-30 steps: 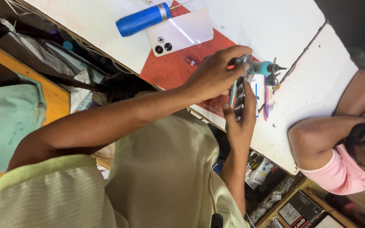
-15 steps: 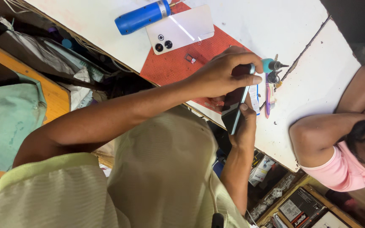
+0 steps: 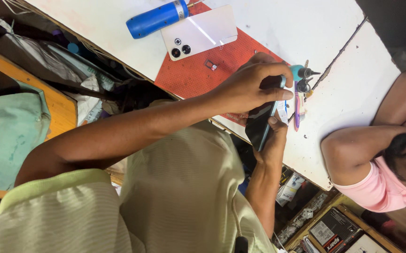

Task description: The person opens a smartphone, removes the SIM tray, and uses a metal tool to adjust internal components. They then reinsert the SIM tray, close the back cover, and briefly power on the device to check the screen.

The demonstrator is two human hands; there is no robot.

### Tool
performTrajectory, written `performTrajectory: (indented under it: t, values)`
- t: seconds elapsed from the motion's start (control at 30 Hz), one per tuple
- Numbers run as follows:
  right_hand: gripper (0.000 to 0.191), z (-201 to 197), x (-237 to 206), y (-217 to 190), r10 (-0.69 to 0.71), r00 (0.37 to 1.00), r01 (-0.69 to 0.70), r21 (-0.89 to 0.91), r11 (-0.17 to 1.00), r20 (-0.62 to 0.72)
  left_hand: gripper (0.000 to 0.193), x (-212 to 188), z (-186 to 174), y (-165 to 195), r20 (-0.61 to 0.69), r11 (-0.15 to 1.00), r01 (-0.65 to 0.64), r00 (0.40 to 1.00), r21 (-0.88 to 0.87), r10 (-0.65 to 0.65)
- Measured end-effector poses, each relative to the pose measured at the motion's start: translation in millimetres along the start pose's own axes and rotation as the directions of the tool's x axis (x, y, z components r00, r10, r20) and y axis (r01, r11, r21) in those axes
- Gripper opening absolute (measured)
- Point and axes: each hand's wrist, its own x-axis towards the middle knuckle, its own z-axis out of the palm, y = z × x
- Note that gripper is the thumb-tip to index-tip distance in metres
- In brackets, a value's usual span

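Observation:
My left hand [image 3: 252,86] reaches across from the left and grips the upper end of a dark phone [image 3: 260,125]. My right hand [image 3: 274,140] comes up from below and holds the same phone's lower part from underneath. The phone is held tilted over the table's near edge, by the corner of a red work mat [image 3: 198,75]. Just beyond my left fingers lie a teal-handled tool [image 3: 302,72] and a purple tool [image 3: 297,107].
On the mat lie a white phone with its back up [image 3: 199,33] and a small dark part [image 3: 211,64]. A blue cylinder [image 3: 158,18] rests on the white table [image 3: 353,79]. Another person in a pink top [image 3: 376,187] leans at the right. Boxes fill the lower right.
The phone has turned from edge-on so that more of its dark face shows. My left hand has closed further over its top end; both hands stay in nearly the same place.

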Motion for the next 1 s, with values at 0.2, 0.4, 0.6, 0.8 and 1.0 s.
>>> performTrajectory:
  t: [0.2, 0.4, 0.6, 0.8, 1.0]
  values:
    - [0.081, 9, -10, -20, 0.032, 0.984, -0.017, -0.087, 0.996, 0.174, 0.038, 9, -42, 17, 0.387, 0.994, 0.045, 0.922, -0.095, -0.005]
    - [0.09, 16, -16, -39, 0.058, 0.98, -0.02, -0.195, 0.981, 0.19, 0.031, 13, -47, 36, 0.385, 0.948, -0.316, 0.879, 0.025, 0.283]
    - [0.086, 12, -20, -39, 0.041, 0.98, -0.004, -0.19, 0.982, 0.192, 0.023, 8, -41, 39, 0.386, 0.863, -0.486, 0.829, 0.138, 0.405]
    - [0.086, 1, -19, -36, 0.005, 0.989, 0.021, -0.173, 0.985, 0.149, 0.026, 7, -32, 36, 0.385, 0.799, -0.568, 0.795, 0.198, 0.47]
    - [0.085, 2, -19, -40, 0.02, 0.992, -0.004, -0.129, 0.992, 0.123, 0.025, 5, -29, 34, 0.35, 0.82, -0.543, 0.815, 0.182, 0.462]
